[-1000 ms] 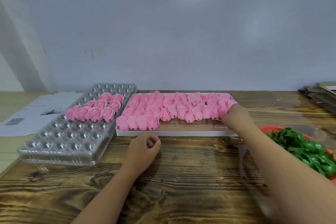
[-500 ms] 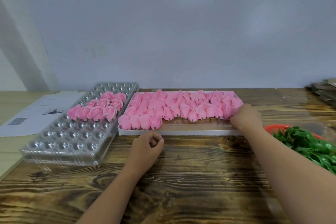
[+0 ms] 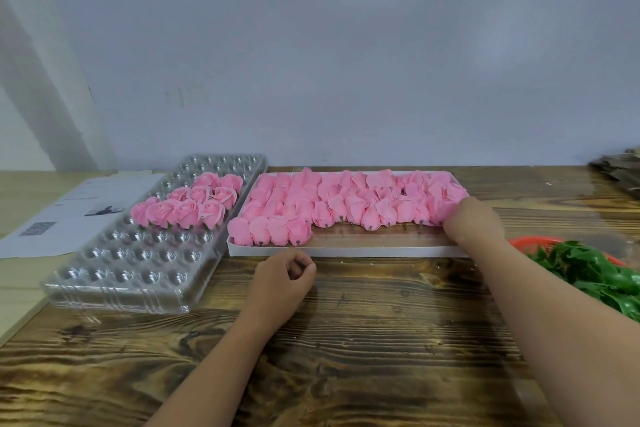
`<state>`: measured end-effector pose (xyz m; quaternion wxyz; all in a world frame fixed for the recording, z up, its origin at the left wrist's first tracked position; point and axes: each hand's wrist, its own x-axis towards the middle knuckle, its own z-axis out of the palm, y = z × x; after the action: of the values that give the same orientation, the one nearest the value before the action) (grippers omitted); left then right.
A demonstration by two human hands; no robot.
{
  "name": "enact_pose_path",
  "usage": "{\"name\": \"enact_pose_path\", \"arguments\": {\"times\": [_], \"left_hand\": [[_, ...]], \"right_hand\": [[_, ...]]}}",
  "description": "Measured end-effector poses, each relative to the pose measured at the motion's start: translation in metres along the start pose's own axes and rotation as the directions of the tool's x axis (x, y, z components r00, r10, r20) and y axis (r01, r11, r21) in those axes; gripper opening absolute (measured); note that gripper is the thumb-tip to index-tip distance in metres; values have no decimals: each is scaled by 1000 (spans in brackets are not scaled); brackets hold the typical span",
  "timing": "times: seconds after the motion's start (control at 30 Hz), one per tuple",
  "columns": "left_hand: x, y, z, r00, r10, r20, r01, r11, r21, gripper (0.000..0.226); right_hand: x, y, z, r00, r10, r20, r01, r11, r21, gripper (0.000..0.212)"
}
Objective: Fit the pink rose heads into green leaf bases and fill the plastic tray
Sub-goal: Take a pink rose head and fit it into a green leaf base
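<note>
Both hands work by the white box (image 3: 346, 251): right hand (image 3: 474, 222) reaches its roses (image 3: 346, 204), fingers hidden; left hand (image 3: 282, 279) curls empty just before it.

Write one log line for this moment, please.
right hand: on roses at right end of box, grip hidden | left hand: curled, resting on table | tray: partly filled

pink is seen on the rose heads (image 3: 349, 204) in the white box (image 3: 346, 251) and on the roses (image 3: 188, 206) in the clear, dimpled plastic tray (image 3: 138, 263). green leaf bases (image 3: 595, 270) are seen in a red basket (image 3: 530, 241). a dark brown, streaked grain is shown by the table (image 3: 381, 340). a black-and-white print is carried by the paper (image 3: 69, 211).
</note>
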<state>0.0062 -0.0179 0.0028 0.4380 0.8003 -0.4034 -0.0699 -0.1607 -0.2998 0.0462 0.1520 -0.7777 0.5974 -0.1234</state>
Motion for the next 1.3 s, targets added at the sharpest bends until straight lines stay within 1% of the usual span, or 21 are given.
{"name": "enact_pose_path", "arguments": {"times": [0.2,0.37,0.47,0.7,0.77,0.83,0.93,1.0,1.07,1.13,1.23,1.3], "left_hand": [[0,0,0,1000,-10,4,10,1000,-5,13],[1,-1,0,1000,-8,0,8,1000,-13,15],[1,-1,0,1000,-7,3,7,1000,-3,14],[0,-1,1,1000,-6,2,6,1000,-10,14],[1,-1,1,1000,-5,2,5,1000,-10,14],[1,-2,1,1000,-7,-2,7,1000,-19,15],[2,-4,2,1000,-8,-6,8,1000,-19,14],[2,-4,2,1000,-12,-4,12,1000,-14,14],[2,-5,2,1000,-16,-2,16,1000,-10,14],[2,-4,2,1000,-15,-2,15,1000,-11,14],[2,-3,2,1000,-9,-5,9,1000,-8,13],[1,-3,2,1000,-5,-7,5,1000,-8,13]], "right_hand": [[4,-1,2,999,-47,9,46,999,8,26],[4,1,0,999,-46,-3,46,998,33,22],[2,2,2,998,-64,5,64,998,4,21],[-1,0,4,999,-23,-46,21,998,-60,20],[-1,-1,1,998,-22,-60,20,999,-38,19],[3,0,-4,997,-29,-72,31,999,22,16],[10,4,-19,995,-39,-90,48,994,95,3],[18,8,-27,993,-15,-116,28,993,114,11],[22,12,-34,991,1,-132,16,991,130,14],[22,12,-39,997,-1,-82,10,993,118,14],[17,8,-42,997,16,80,-23,995,93,10],[15,8,-39,989,34,147,-50,993,109,10]]}}
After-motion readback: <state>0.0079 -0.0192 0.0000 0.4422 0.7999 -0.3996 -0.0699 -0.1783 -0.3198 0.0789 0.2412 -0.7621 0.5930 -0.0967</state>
